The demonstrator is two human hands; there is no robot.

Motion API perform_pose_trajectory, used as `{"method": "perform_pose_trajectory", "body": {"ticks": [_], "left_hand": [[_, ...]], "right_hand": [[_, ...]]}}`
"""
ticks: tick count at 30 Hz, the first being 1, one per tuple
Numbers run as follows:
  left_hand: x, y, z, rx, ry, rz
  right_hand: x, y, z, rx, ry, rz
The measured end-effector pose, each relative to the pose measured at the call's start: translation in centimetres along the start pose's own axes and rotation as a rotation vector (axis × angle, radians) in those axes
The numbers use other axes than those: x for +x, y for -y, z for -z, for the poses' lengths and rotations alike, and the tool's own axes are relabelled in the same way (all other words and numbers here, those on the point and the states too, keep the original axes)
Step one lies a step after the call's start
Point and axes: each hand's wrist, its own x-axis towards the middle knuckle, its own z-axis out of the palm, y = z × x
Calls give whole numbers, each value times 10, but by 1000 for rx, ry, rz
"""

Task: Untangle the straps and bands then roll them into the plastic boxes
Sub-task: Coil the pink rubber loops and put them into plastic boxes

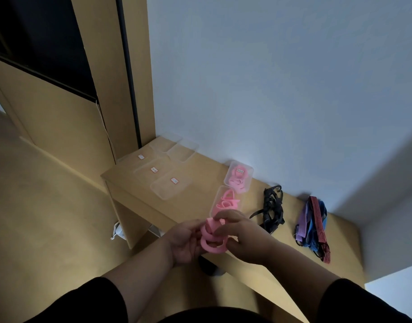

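A pink band (212, 240) is coiled in loops between my hands, above the desk's front edge. My left hand (185, 241) holds it from the left with curled fingers. My right hand (241, 231) grips it from the right and on top. Just behind lies an open clear plastic box (215, 201) with pink bands inside. Farther back a second clear box (230, 176) holds more pink bands under a lid with a label. A tangle of black straps (271, 209) lies to the right. At far right lies a bundle of purple, blue and red striped bands (313, 226).
Several empty clear boxes and lids (167, 180) with small labels lie at the wooden desk's (200, 164) far left corner. A white wall runs behind the desk. A wooden cabinet stands to the left. A dark round object (208, 266) sits on the floor under the desk edge.
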Motion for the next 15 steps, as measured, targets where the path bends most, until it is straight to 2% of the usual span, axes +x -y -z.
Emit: {"method": "perform_pose_trajectory", "body": {"ticks": [4,9,11,13,15], "left_hand": [[-1,3,2,24,38,-13],[-1,3,4,58,30,-56],[-2,1,5,56,63,-77],[-2,0,7,51,97,-97],[-3,-1,9,58,122,-110]], "right_hand": [[-3,-1,-11,48,-143,-31],[0,9,-19,262,-291,-261],[3,15,-21,520,-282,-407],[6,19,-24,831,-190,-562],[7,22,-26,934,-124,-647]]}}
